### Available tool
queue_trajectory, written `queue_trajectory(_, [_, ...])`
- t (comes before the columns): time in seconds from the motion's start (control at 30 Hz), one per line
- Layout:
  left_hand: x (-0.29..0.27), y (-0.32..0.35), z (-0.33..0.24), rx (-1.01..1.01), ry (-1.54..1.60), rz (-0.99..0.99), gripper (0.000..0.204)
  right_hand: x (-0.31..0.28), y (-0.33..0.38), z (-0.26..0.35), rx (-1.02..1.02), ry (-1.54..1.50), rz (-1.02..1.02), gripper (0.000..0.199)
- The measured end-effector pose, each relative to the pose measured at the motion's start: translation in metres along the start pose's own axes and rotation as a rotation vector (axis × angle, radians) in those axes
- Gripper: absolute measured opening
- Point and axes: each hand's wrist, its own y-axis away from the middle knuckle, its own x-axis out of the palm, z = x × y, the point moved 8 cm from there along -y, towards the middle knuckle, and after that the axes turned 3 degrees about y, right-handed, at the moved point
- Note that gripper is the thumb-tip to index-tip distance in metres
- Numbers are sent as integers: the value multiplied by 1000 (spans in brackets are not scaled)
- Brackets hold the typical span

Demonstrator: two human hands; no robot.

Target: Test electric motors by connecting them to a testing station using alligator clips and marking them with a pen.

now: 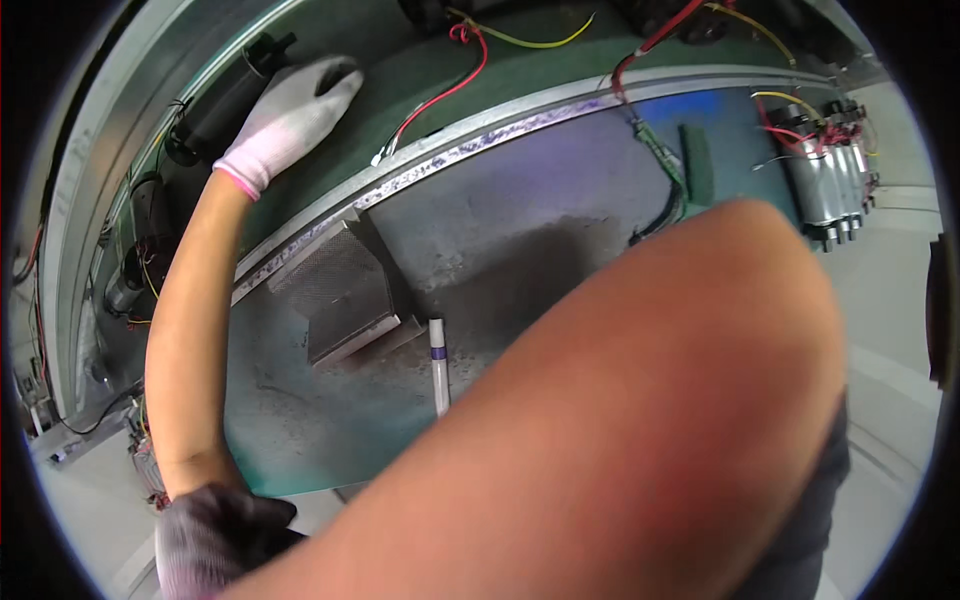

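Note:
My left hand (290,118), in a white glove with a pink cuff, reaches to the far left over a dark green strip. Its fingers are bent and close together; whatever they may hold is hidden. Right beside it lies a black cylindrical motor (215,105). My bent right arm crosses the foreground, and my right hand (205,540), in a grey glove with a dark palm, is at my left elbow, overlapping it. Most of that hand's fingers are hidden. Between my arms, a perforated metal bracket (350,290) stands on the grey surface beside a white marker with a purple band (438,355).
A metal rail (430,165) separates the green strip from the grey worktop (300,420). Red and yellow wires (455,85) trail across the strip. At right stand several silver cylinders with wires (820,180). A green strap-like piece (697,165) lies near green wires (660,150).

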Motion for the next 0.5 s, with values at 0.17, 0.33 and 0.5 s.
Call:
queue_trajectory(0.17, [8, -34, -30, 40, 56, -77, 56, 43, 44, -67, -351, 103, -166, 50])
queue_trajectory(0.33, [-8, -41, -103, 532, -62, -1003, 43, 42, 37, -68, -579, 238, -400, 31])
queue_trajectory(0.5, [42, -126, -32, 55, 308, -165, 65, -179, -97, -19, -717, 309, -726, 21])
